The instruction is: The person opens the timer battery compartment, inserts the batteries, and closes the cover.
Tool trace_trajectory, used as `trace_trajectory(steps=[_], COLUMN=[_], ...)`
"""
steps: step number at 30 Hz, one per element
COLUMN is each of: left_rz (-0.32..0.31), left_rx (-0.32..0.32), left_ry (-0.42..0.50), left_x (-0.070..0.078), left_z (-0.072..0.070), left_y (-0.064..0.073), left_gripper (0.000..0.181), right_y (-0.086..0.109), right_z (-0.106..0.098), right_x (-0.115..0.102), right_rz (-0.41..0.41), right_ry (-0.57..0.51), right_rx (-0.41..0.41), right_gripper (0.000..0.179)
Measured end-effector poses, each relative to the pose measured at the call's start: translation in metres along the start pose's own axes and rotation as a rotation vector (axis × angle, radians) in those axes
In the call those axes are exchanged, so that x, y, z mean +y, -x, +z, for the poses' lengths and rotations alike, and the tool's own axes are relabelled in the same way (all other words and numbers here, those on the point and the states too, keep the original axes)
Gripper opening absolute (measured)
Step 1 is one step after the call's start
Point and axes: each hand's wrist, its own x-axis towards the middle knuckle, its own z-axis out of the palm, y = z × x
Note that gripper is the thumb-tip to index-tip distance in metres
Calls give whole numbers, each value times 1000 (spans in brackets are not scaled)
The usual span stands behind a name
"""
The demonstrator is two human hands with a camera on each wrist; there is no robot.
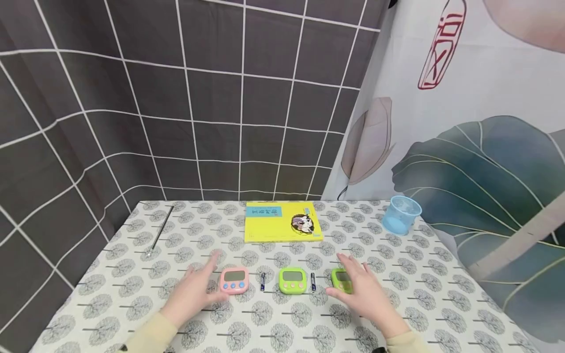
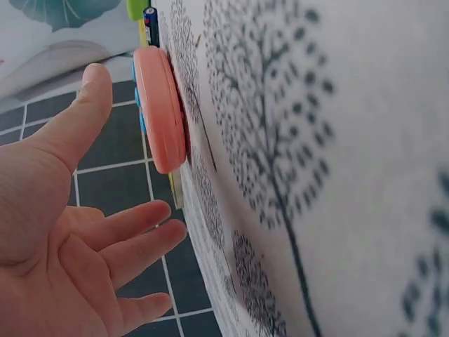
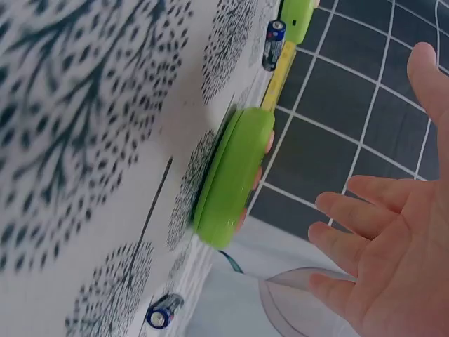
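Note:
A pink digital timer with blue buttons lies face up on the patterned tablecloth. My left hand hovers just left of it, fingers spread and holding nothing. A green timer lies in the middle, between two dark AAA-like batteries. At the right is another green timer, partly covered in the head view by my right hand. That hand holds nothing; its fingers are apart from the timer in the right wrist view. There, a further battery lies beyond this timer, hidden in the head view.
Behind the timers lies a yellow book or box with a blue label. A translucent blue cup stands at the back right. On the left is a thin dark rod. A dark grid curtain hangs behind the table.

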Motion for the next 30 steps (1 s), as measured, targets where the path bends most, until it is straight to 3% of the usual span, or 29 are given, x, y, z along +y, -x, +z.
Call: trace_trajectory(steps=[9, 12, 18, 24, 30], left_rz=[13, 13, 1, -12, 16], left_rx=[-14, -15, -16, -11, 3], left_ry=[39, 27, 16, 27, 1], left_x=[1, 0, -2, -1, 2], left_z=[10, 10, 8, 8, 9], left_y=[-2, -4, -4, -4, -6], left_gripper=[94, 89, 85, 84, 78], right_y=[-5, -8, -12, -16, -19], right_z=[8, 11, 12, 14, 19], right_x=[-8, -12, -21, -30, -34], right_rz=[98, 102, 123, 63, 40], right_ry=[-145, -139, -115, -131, -119], right_rx=[-45, -54, -76, -22, -9], right_gripper=[69, 64, 72, 71, 73])
